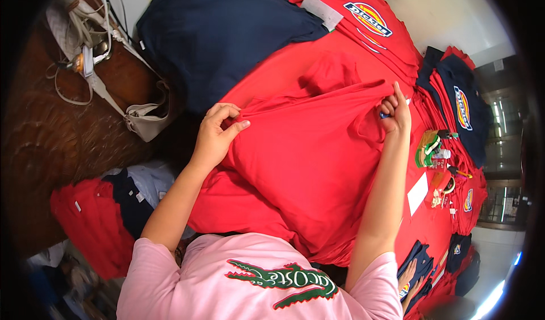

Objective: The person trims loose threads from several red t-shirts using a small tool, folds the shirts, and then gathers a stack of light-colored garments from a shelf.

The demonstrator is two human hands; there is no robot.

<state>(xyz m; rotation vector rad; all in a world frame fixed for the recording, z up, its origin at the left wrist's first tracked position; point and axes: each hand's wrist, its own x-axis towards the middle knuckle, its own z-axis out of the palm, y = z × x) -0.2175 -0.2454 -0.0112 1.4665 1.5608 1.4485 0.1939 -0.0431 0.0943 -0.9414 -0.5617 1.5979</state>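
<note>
A red garment [306,167], seemingly a T-shirt, is stretched between my two hands, its upper edge pulled nearly straight. My left hand [216,128] pinches the left end of that edge between thumb and fingers. At the other end, my right hand [397,113] grips the cloth with curled fingers while its index finger points up. A small blue object [384,115] shows in the right hand; its kind is too hidden to tell. The lower part of the garment drapes down against my body, over more red cloth.
Navy garments [227,30] and red printed T-shirts [369,28] lie stacked beyond. To the right are navy and red shirts [462,101], a small bottle [441,154], tape [449,185] and white paper [418,194]. Another person's hands [410,277] touch navy cloth. Folded clothes [96,218] sit lower left.
</note>
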